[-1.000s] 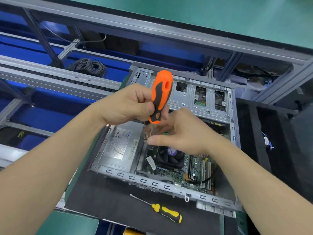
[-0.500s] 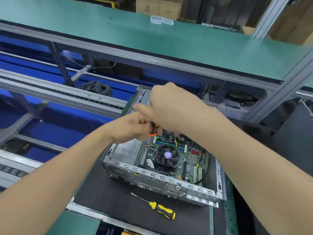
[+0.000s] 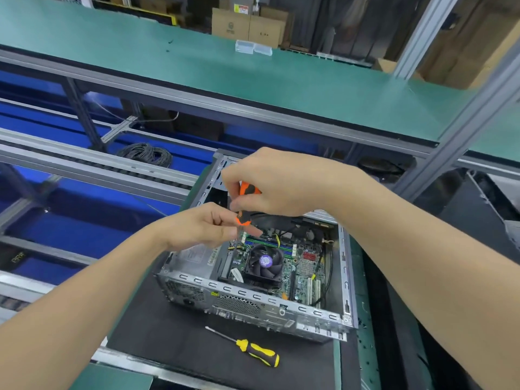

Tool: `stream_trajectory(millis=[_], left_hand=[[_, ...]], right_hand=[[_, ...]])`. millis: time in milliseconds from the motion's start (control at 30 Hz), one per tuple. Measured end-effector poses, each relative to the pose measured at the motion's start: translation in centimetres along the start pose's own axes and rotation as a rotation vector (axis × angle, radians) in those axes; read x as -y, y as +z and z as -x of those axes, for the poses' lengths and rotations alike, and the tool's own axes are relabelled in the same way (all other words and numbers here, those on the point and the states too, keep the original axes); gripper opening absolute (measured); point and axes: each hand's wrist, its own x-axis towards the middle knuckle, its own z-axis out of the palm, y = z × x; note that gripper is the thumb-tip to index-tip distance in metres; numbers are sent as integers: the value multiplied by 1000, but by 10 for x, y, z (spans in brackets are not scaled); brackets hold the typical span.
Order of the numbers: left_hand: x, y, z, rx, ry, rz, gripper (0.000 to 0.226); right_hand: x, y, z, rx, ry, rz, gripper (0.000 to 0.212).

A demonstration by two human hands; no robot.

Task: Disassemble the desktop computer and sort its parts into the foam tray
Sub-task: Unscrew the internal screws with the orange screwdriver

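The open desktop computer case (image 3: 253, 305) lies on a black mat, with its motherboard, black CPU fan (image 3: 264, 263) and silver power supply (image 3: 194, 257) showing. Above its far left part, my right hand (image 3: 281, 184) grips the handle of an orange-and-black screwdriver (image 3: 247, 190), which points down into the case. Just below, my left hand (image 3: 202, 226) pinches the lower end of the handle and the shaft. The screwdriver's tip is hidden behind my left fingers.
A yellow-and-black screwdriver (image 3: 253, 350) lies on the black mat (image 3: 168, 342) in front of the case. Behind run a conveyor rail (image 3: 84, 164) and a green shelf (image 3: 225, 68). Black foam (image 3: 478, 215) shows at the right. A cable coil (image 3: 146, 153) sits at the back left.
My right hand has moved from the shaft up onto the screwdriver's handle, and my left hand has dropped to its lower end. My view has pulled back and tilted upward.
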Motion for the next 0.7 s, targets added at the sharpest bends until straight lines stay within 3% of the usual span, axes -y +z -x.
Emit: stream_trajectory(millis=[67,300,467,500,600,700], left_hand=[[0,-4,-3,16,0,60,34],[-5,-2,-4,28,18,99,30],[-5,2,-1,-19,35,83,38],[-4,2,-1,-24,32,74,33],[1,2,-1,-29,12,82,25],[6,2,-1,-19,-9,128,40]], right_hand=[[0,-3,0,30,-27,17,5],[9,-4,0,60,-148,10,36],[11,-6,-1,31,-107,4,9],[12,-4,-2,-35,-61,24,13],[20,6,-7,-216,252,234,54],[25,15,-16,-188,351,112,56]])
